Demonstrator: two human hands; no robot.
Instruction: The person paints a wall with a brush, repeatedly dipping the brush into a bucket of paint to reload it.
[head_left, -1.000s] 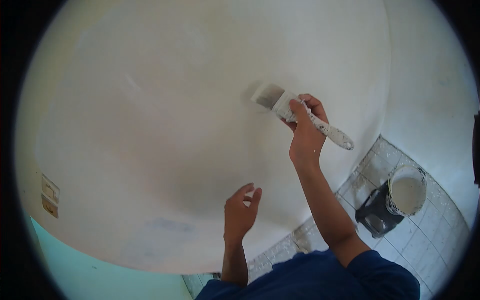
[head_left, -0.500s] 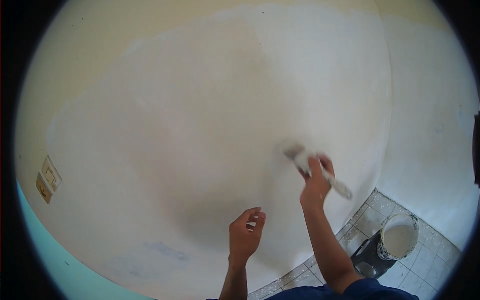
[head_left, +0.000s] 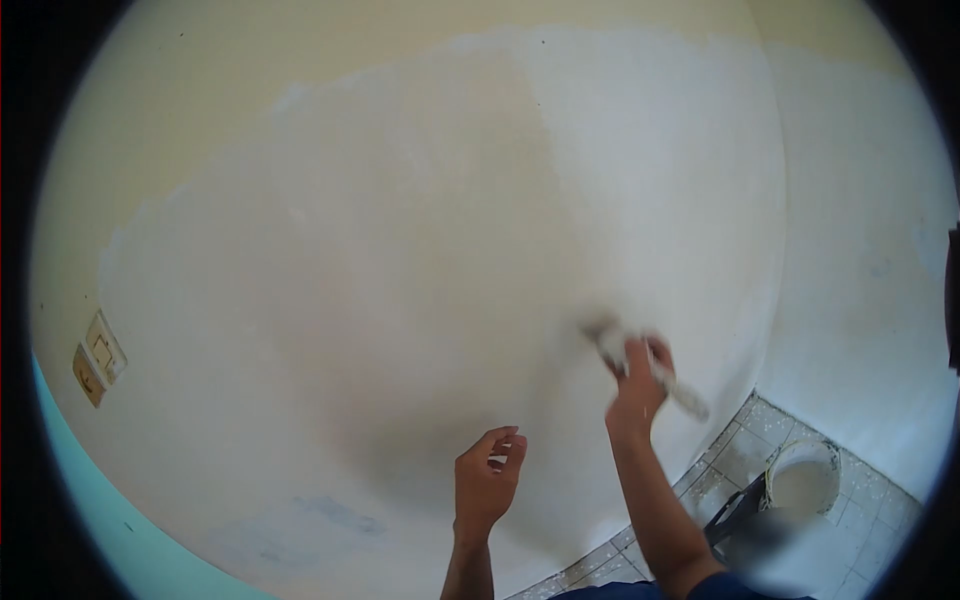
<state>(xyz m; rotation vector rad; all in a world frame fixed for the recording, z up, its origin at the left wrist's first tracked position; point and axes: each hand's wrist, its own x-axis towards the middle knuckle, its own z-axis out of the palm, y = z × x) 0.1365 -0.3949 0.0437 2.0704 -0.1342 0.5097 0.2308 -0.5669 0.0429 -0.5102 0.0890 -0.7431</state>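
My right hand (head_left: 640, 385) is closed round the handle of a paintbrush (head_left: 685, 398), whose blurred bristles (head_left: 600, 325) point up and left against the wall (head_left: 450, 280). White paint coats much of that wall, with a yellowish patch showing through its middle. Lower and to the left, my left hand (head_left: 487, 470) hovers in front of the wall with nothing in it. Its fingers are loosely bent, with gaps between them and the thumb.
A paint-smeared bucket (head_left: 803, 480) of whitish paint stands on the tiled floor (head_left: 745, 455) at the lower right, beside a dark object (head_left: 738, 515). Two wall plates, a switch (head_left: 104, 347) and a socket (head_left: 88, 377), sit at the left. A second wall (head_left: 860, 200) meets this one at the right.
The brush and my right hand have moved slightly down and right in view. My left hand stays nearly in place. A blurred patch now covers part of the floor by the bucket.
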